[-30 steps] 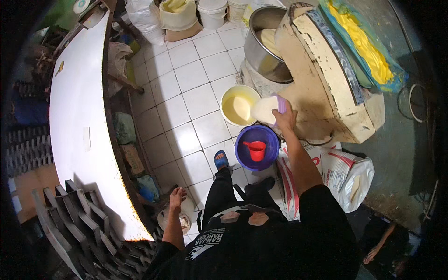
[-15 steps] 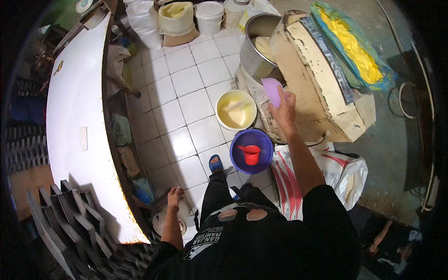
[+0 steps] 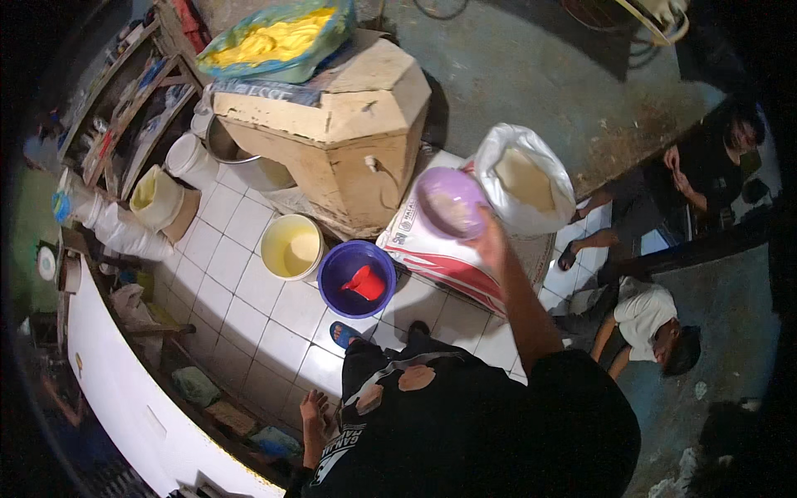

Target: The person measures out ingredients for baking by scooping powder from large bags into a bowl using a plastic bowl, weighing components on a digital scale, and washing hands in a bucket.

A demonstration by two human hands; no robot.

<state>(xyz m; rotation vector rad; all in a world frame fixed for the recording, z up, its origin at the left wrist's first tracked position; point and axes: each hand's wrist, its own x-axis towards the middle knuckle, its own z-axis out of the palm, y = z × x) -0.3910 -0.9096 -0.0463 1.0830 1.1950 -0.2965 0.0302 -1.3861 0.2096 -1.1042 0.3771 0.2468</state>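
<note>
My right hand (image 3: 491,242) grips a purple plastic bowl (image 3: 432,197) by its edge; some pale residue seems to show inside, though motion blurs it. Close beyond the bowl stands an open white sack (image 3: 491,178) of pale, grainy stuff. Under the bowl lies a white sack with red stripes (image 3: 452,264). Down by my side, my left hand (image 3: 314,410) hangs with loosely parted fingers and holds nothing. A red dipper (image 3: 365,285) rests in a blue-purple basin (image 3: 325,278). Beside it a cream bucket (image 3: 279,264) has pale yellow stuff inside.
A worn cream machine housing (image 3: 365,124) carries a bag of yellow fat (image 3: 274,41). Behind it is a metal mixing bowl (image 3: 264,173). A white table (image 3: 116,365) runs along the left. Two other people sit at the right, one in a white shirt (image 3: 646,319).
My view has swung to the right. My right hand has carried the purple bowl from beside the metal mixing bowl to the open white sack. My left hand still hangs low.
</note>
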